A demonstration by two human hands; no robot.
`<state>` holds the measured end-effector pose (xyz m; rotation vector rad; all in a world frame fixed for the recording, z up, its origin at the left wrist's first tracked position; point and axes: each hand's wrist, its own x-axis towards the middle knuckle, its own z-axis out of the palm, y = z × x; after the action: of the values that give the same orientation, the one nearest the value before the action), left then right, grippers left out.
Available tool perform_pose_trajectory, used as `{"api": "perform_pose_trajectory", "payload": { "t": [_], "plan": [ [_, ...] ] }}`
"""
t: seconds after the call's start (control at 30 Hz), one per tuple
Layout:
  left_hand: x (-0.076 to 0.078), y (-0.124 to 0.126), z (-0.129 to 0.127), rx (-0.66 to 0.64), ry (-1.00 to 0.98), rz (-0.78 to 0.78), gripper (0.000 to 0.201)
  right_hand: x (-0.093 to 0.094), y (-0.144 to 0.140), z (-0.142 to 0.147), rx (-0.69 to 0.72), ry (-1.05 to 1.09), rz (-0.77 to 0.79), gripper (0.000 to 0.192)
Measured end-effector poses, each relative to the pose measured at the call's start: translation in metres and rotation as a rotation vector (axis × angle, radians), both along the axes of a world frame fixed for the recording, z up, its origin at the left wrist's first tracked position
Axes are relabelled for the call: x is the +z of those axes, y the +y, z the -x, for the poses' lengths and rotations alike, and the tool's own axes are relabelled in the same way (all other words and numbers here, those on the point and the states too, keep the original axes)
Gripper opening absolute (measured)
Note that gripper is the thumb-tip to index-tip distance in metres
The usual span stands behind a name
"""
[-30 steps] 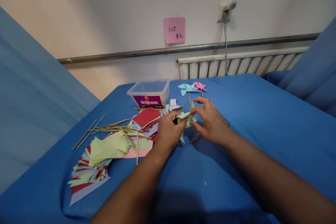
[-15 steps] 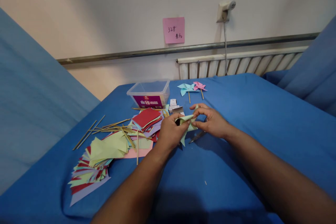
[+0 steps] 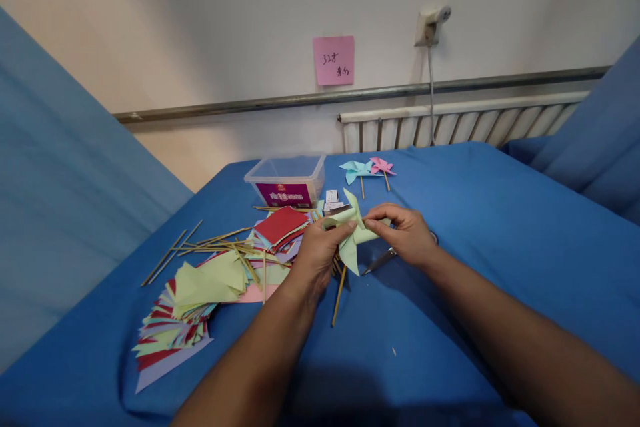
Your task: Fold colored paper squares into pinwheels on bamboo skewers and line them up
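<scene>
L hand [image 3: 317, 255]: closed round the light green pinwheel [image 3: 353, 230] from the left; thumb + fingertips pinch the paper near its centre. Finger ends hidden by the paper.
R hand [image 3: 407, 235]: fingers curled, thumb + forefinger pinch the same pinwheel from the right. Palm faces down, so the grip underneath can't be seen.
Pinwheel: held between both hands just above the surface [image 3: 475, 227]; one blade points up, one down. Centre covered by fingertips, fixing not visible.
Stick [image 3: 339, 295]: thin wooden, slants down from below the L hand; upper end hidden behind hand/paper, can't tell if joined to the pinwheel.
Scissors [image 3: 380, 260]: only the blades show, under the R hand on the blue cloth; handles mostly hidden by wrist.
Paper pile [image 3: 200, 293]: left of the L hand, cut sheets in green, red, pink, purple, fanned + overlapping; count unclear.
Sticks [image 3: 210, 243]: loose bundle across the pile's far side, some off to the left.
Tub [image 3: 286, 180]: clear plastic w/ purple label, behind the pile; contents hard to make out, label text unreadable.
Small box [image 3: 333, 200]: white, just beside the tub, partly behind the green blade; details too small.
Done pinwheels [image 3: 367, 168]: one cyan, one pink, on sticks, lying further back, touching.
Note [image 3: 334, 60]: pink, on the wall; writing too small to read.
Forearms: cut off at bottom edge.
</scene>
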<state>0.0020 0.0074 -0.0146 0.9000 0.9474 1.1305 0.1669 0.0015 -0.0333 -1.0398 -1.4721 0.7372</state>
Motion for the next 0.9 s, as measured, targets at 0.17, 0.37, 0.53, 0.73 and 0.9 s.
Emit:
{"api": "perform_pose_trajectory", "payload": {
  "t": [0.17,0.37,0.53,0.73,0.9],
  "plan": [
    [0.006,-0.001,-0.001,0.069,-0.133,0.037,0.034,0.0,0.001,0.003,0.001,0.385,0.191,0.037],
    [0.006,0.0,-0.001,0.098,-0.183,0.037,0.035,-0.002,-0.003,0.021,0.281,0.574,0.318,0.042],
    [-0.002,-0.005,-0.01,0.069,-0.123,0.013,0.037,-0.008,-0.014,0.037,0.263,0.737,0.367,0.038],
    [-0.008,-0.01,-0.014,0.066,-0.035,-0.015,0.043,-0.017,-0.01,0.035,0.119,0.84,0.409,0.03],
    [0.006,-0.008,-0.003,-0.084,-0.009,0.037,0.041,-0.015,-0.006,0.027,0.102,0.774,0.422,0.03]
  ]
}}
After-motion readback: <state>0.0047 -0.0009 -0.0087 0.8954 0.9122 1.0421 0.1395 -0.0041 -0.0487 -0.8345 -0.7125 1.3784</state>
